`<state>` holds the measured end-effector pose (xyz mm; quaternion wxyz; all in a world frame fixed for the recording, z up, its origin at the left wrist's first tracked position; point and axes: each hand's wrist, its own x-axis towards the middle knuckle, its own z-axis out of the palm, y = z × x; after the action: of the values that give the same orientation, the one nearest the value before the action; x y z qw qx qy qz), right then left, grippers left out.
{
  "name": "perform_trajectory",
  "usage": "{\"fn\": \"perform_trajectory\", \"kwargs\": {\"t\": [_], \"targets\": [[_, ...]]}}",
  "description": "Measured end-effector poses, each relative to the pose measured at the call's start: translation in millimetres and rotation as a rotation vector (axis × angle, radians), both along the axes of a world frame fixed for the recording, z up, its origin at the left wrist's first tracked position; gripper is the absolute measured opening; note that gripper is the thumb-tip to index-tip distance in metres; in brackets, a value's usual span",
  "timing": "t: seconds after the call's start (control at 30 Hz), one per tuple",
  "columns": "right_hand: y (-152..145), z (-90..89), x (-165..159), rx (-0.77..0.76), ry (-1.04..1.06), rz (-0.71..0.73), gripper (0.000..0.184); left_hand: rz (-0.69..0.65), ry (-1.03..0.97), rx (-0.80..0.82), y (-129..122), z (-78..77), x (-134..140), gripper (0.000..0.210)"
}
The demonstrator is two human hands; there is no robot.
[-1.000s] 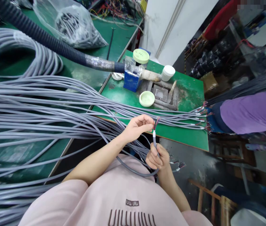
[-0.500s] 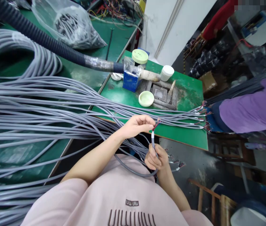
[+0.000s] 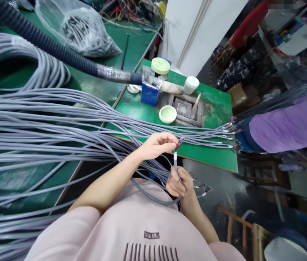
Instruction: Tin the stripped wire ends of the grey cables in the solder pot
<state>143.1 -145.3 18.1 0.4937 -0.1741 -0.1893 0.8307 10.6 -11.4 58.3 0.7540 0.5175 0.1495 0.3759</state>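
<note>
My right hand [image 3: 180, 182] is closed around a grey cable [image 3: 175, 165] just below its end, which points up. A white band [image 3: 175, 156] circles the cable there, and thin coloured wires [image 3: 180, 142] fan out above it. The thumb and fingertips of my left hand [image 3: 162, 144] pinch at the base of those wires from the left. Below my right hand the cable loops down past my shirt and back to the left. Many more grey cables [image 3: 88, 134] run across the benches behind my hands.
The green board [image 3: 216, 159] bears a pale lid [image 3: 168, 114], a white jar [image 3: 191, 85], a blue box [image 3: 149, 94] and a square metal pot [image 3: 184, 108] under a duct hose [image 3: 88, 67]. A person in a purple top [image 3: 289, 125] is at the right. A wooden stool [image 3: 240, 221] stands lower right.
The view has shifted slightly. Both hands keep the same hold, and the coloured wires at the cable's end look a little more spread apart.
</note>
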Motion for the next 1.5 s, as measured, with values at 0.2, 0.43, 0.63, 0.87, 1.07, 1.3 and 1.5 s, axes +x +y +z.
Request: {"fn": "perform_trajectory", "kwargs": {"t": [0.2,0.43,0.63,0.87,1.07,1.3,1.5], "targets": [[0.0,0.9,-1.8,0.006,-0.034,-0.006,0.032,0.015,0.015,0.107,2.2,1.0,-4.6,0.025],[-1.9,-3.0,-3.9,0.013,-0.049,-0.021,0.038,0.012,-0.067,-0.103,-4.2,-6.5,4.5,0.031],[-2.5,-5.1,-4.5,0.020,-0.008,-0.080,0.039,0.176,-0.171,-0.148,-23.1,-19.2,9.4,0.027],[2.2,-0.9,-5.6,0.007,-0.097,-0.083,0.034,0.357,-0.026,0.177,-28.9,-14.3,2.0,0.017],[3.3,4.4,-9.1,-0.011,-0.189,-0.073,0.036,0.417,-0.028,0.079,-26.0,-9.6,5.5,0.019],[3.5,8.2,-11.7,-0.029,-0.229,-0.092,0.036,0.390,-0.015,-0.087,-25.9,-2.7,5.2,0.026],[2.8,10.9,-12.8,-0.057,-0.313,-0.108,0.039,0.388,-0.011,-0.185,-25.0,2.4,5.1,0.029]]}}
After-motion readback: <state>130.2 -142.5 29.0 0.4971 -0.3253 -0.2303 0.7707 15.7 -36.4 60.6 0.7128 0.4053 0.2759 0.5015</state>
